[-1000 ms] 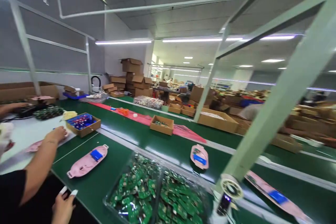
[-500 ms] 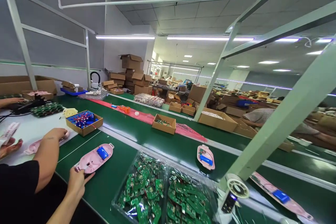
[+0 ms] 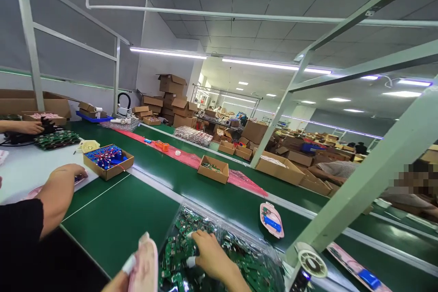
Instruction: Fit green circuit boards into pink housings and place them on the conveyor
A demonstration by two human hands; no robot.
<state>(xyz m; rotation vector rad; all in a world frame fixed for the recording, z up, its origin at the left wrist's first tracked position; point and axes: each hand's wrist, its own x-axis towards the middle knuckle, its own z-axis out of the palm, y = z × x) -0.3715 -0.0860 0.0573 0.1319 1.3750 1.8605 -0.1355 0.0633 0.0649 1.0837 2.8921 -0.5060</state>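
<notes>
My left hand (image 3: 118, 280) is at the bottom edge of the view, holding a pink plastic casing (image 3: 145, 267) upright, its blue part hidden. My right hand (image 3: 212, 253) reaches into a clear plastic bag of green circuit boards (image 3: 181, 237) and rests on the boards. Its fingers are partly hidden, so I cannot tell whether they hold a board. To the left, a co-worker's black-sleeved arm (image 3: 51, 196) ends in a hand on another pink casing (image 3: 58, 187).
Green conveyor belts (image 3: 116, 219) run ahead, carrying a pink casing with a blue battery (image 3: 272, 220) and a cardboard tray of boards (image 3: 212, 169). A box of blue parts (image 3: 107, 160) stands at the belt's edge. A pale green metal frame (image 3: 356, 191) crosses the right side.
My left hand has lifted the pink casing off the belt towards me. My right hand has come into view and now lies in the bag of boards. The camera view has shifted.
</notes>
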